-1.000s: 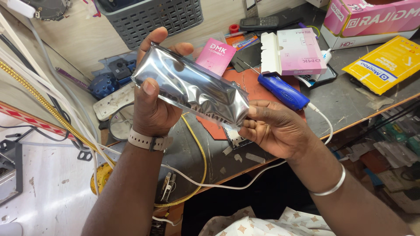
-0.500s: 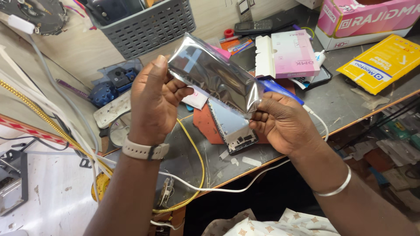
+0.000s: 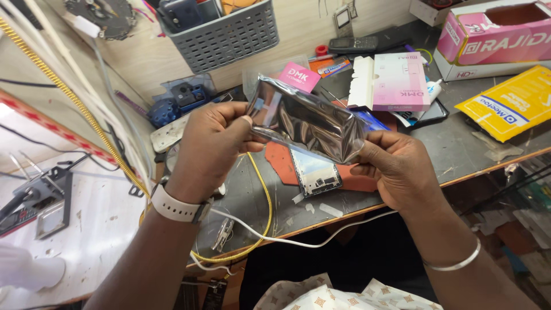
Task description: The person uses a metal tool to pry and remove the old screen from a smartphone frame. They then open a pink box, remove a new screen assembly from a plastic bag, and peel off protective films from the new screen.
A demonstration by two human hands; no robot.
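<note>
Head view, looking down: I have a silver foil bag held up at the centre of the frame, over the desk. My left hand pinches its left end, thumb on the front face and fingers curled out of sight behind. My right hand grips the lower right corner, and the fingertips there are hidden by the foil. What the bag holds I cannot tell; its surface only mirrors the room.

Below the bag a phone screen part lies on a red mat, its top edge covered by the foil. A blue tool peeks out behind the bag's right end, mostly hidden. Upper right, a pink box is cut off by the frame edge, with a yellow packet beneath it. A grey basket sits at the upper centre, its contents cropped. A yellow cable and a white cable loop across the lower middle of the frame.
</note>
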